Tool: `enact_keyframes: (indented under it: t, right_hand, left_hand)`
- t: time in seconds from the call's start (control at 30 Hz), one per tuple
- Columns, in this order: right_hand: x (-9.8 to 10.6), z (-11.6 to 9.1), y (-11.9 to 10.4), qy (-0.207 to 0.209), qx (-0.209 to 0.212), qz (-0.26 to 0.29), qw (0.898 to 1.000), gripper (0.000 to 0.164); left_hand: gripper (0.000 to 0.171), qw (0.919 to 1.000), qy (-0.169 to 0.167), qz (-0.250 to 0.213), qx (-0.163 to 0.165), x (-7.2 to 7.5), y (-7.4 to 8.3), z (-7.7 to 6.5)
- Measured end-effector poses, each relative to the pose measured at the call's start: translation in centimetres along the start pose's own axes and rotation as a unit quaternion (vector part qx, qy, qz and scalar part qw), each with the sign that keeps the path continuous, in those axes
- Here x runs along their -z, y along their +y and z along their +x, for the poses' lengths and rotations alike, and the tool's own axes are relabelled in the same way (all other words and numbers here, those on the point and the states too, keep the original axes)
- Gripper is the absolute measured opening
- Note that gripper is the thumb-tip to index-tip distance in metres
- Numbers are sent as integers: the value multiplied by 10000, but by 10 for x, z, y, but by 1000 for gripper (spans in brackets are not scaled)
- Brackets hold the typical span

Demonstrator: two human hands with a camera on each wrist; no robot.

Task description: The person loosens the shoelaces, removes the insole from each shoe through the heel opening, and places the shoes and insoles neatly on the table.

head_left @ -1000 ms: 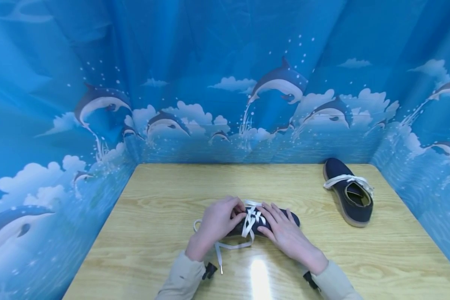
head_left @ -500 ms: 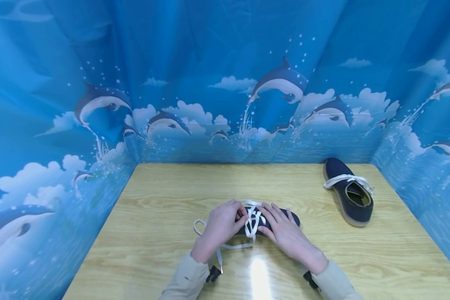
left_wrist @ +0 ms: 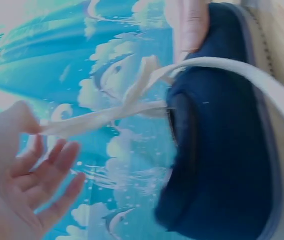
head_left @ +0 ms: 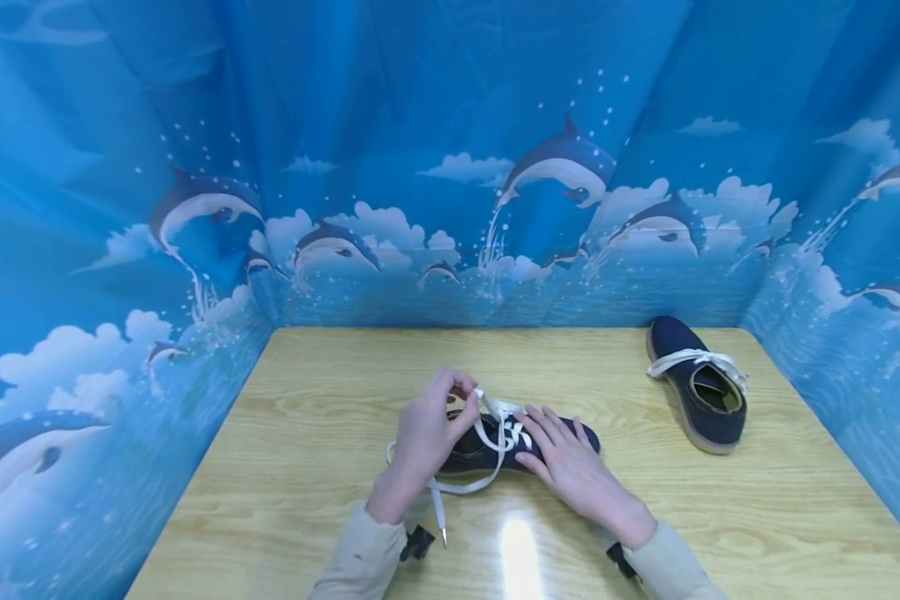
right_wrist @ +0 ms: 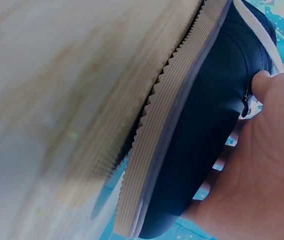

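Observation:
A navy shoe (head_left: pixel 487 457) with a pale sole lies crosswise on the wooden table (head_left: pixel 330 375), toe to the right. Thumb and forefinger of my left hand (head_left: pixel 422 429) pinch a white shoelace (left_wrist: pixel 91 122), drawn up above the shoe's opening. The left wrist view shows this stretch pulled taut, the other fingers loosely spread. Another length of lace loops over the near side, its tipped end (head_left: pixel 439 512) on the table. My right hand (head_left: pixel 570 475) rests over the toe with fingers extended, thumb beside the lacing; the shoe's side (right_wrist: pixel 192 145) shows in the right wrist view.
A second navy shoe (head_left: pixel 675 333), white laces across its top, stands at the table's back right. Blue dolphin-print curtains (head_left: pixel 390 125) enclose the back and both sides. Light glares off the table (head_left: pixel 520 550) in front of the hands.
My left hand, first low at the lacing, has moved up and back to the left, drawing the lace out from the shoe. The right hand has stayed on the toe.

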State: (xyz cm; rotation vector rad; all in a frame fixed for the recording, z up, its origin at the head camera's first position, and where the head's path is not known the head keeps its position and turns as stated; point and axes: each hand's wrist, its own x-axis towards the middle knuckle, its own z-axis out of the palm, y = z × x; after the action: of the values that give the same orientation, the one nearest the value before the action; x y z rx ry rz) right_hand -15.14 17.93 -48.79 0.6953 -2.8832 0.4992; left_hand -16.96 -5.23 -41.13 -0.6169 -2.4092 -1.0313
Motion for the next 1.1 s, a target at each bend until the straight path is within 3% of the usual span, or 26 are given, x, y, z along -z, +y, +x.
enact_keyframes:
  t: [0.1, 0.2, 0.3, 0.4, 0.5, 0.6, 0.9, 1.0, 1.1]
  right_hand:
    - [1, 0, -1, -15, -5, -3, 10000, 59]
    - [3, 0, -1, -28, -3, -9, 10000, 59]
    - [2, 0, 0, -19, -10, 5, 10000, 59]
    - [1, 0, 0, 48, 24, 20, 10000, 58]
    - [0, 0, 0, 39, 23, 20, 10000, 58]
    - [0, 0, 1, 12, 3, 17, 10000, 58]
    - [0, 0, 0, 36, 19, 3, 10000, 59]
    - [-1, -1, 1, 11, 4, -10, 10000, 59]
    - [0, -1, 1, 11, 0, 0, 10000, 59]
  left_hand:
    - [8, 9970, 119, -759, -113, 8, 3, 3]
    - [6, 9951, -185, -970, 43, 10, 3, 4]
    - [8, 9959, -704, -453, 354, 4, 0, 3]
    - [14, 9891, -1345, 283, 528, -3, -5, 0]
    - [22, 9785, -1882, 738, 412, -10, -7, -4]
    - [22, 9725, -2100, 993, 175, -16, -8, -8]
    - [9, 9827, -1605, 905, 169, -20, -5, -8]
    - [8, 9886, -1265, 802, 161, -16, -3, -6]
    - [8, 9960, -691, 563, 67, -9, -2, -3]
